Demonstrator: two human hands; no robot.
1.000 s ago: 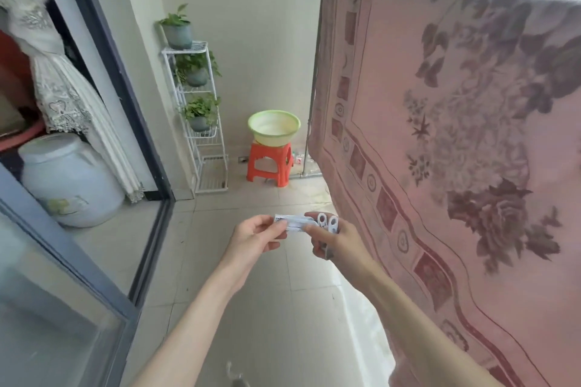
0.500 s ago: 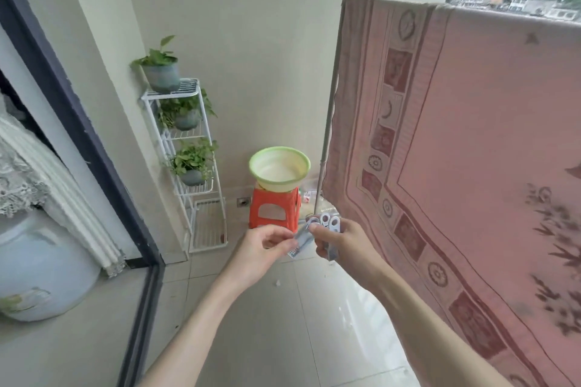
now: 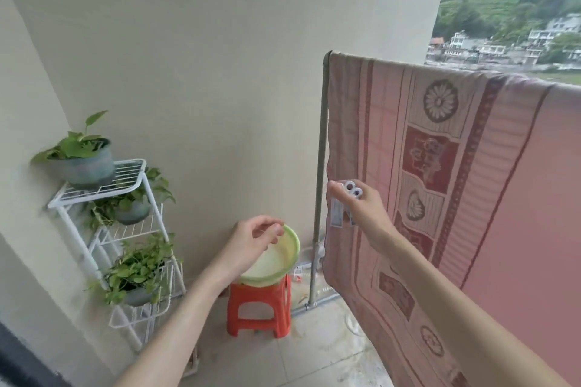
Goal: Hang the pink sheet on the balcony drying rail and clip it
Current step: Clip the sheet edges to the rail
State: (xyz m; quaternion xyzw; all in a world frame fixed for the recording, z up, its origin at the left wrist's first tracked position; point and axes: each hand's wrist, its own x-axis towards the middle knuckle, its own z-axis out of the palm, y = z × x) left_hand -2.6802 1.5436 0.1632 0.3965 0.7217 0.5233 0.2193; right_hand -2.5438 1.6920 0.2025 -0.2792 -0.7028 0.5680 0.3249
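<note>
The pink sheet [image 3: 490, 185], patterned with dark red flowers and borders, hangs draped over the drying rail [image 3: 371, 57], whose grey upright pole [image 3: 320, 166] runs along the sheet's left edge. My right hand [image 3: 361, 207] is raised in front of that edge and is shut on a bunch of pale clothes clips [image 3: 344, 204]. My left hand [image 3: 254, 242] hovers lower and to the left, fingers loosely curled with nothing in them, apart from the clips.
A green basin [image 3: 290, 248] sits on an orange plastic stool [image 3: 259, 308] below my left hand. A white wire rack [image 3: 103, 185] with potted plants stands against the wall on the left. Tiled floor lies below.
My hands have separated: the right lifted the clips up toward the sheet's left edge, while the left let go and dropped back. The view has tilted upward.
</note>
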